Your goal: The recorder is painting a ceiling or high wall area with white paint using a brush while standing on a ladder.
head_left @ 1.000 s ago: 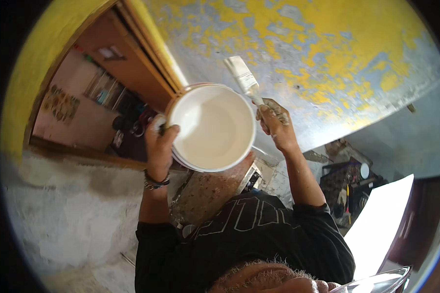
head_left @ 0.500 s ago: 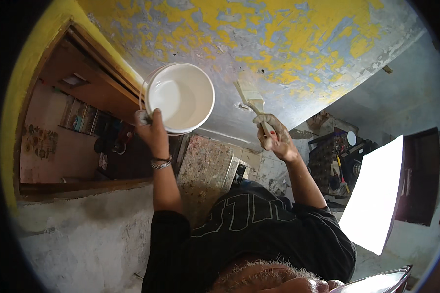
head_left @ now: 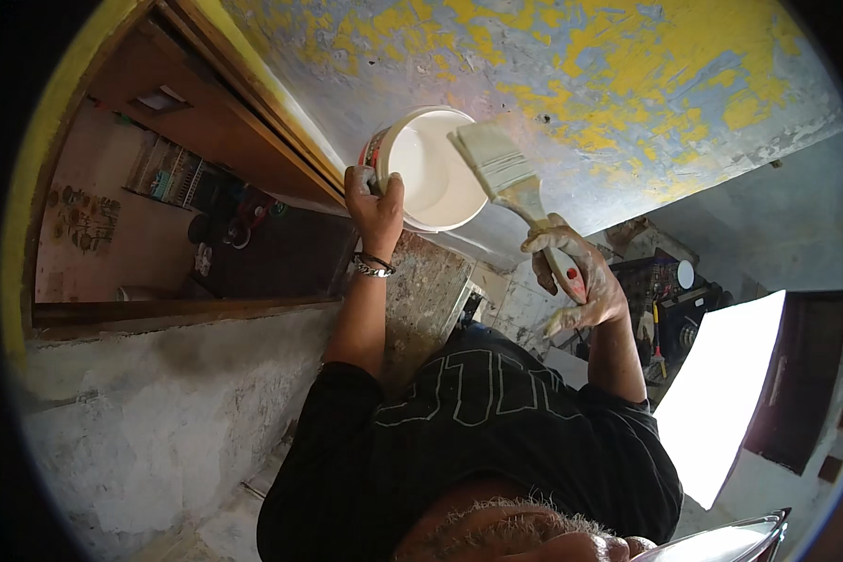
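The left hand (head_left: 377,215) clamps the bucket (head_left: 461,199) by its edge, before the wall (head_left: 618,94), probably so the opening is free for the brush (head_left: 508,176), whose handle the right hand (head_left: 605,292), apart, grips loosely.

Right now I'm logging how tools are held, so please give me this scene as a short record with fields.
Left hand: this hand grips the bucket by its side, thumb at the rim
Bucket opening: faces the camera, pale inside
Right hand: this hand holds the paintbrush by its handle
Bristles: point up and left, overlapping the bucket's right rim in view; contact unclear
Left wrist: bracelets
Wall ahead: wall patchy yellow and blue-grey
Left side: wooden door frame
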The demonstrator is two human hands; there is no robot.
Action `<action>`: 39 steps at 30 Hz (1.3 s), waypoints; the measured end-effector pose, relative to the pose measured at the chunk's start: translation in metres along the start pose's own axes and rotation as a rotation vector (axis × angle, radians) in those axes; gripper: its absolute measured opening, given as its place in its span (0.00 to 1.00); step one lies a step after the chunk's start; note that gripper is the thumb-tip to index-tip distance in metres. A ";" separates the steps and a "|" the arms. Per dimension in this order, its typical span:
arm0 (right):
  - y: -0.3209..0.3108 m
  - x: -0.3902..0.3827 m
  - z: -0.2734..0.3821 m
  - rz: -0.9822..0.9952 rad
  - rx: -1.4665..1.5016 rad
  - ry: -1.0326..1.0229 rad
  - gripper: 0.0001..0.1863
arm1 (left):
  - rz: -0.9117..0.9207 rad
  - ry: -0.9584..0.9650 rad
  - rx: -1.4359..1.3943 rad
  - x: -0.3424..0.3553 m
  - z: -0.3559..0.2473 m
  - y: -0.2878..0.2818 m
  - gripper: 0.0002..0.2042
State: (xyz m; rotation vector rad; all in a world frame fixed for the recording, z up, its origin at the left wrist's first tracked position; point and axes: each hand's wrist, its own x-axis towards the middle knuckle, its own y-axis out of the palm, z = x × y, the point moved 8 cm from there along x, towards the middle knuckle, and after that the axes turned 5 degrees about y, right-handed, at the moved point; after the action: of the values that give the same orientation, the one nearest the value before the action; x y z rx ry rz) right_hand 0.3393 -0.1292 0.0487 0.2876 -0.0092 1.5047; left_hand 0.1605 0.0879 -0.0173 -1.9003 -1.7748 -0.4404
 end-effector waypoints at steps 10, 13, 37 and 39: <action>0.001 0.031 -0.043 -0.031 -0.440 0.160 0.26 | 0.236 0.102 0.037 -0.019 -0.022 0.034 0.11; -0.010 0.048 -0.052 -0.195 -0.657 0.135 0.13 | 0.275 0.090 -0.013 -0.024 -0.026 0.041 0.11; -0.102 0.008 -0.067 -0.857 0.126 0.093 0.14 | 0.270 -0.024 -0.118 -0.042 -0.036 0.081 0.12; -0.112 -0.007 -0.078 -0.896 0.371 0.086 0.16 | 0.241 -0.080 -0.139 -0.043 -0.038 0.084 0.10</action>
State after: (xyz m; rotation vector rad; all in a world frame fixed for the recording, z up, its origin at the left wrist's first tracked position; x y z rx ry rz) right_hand 0.4359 -0.1250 -0.0482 0.4488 0.4203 0.6142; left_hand 0.2434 0.0287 -0.0214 -2.2243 -1.5718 -0.4135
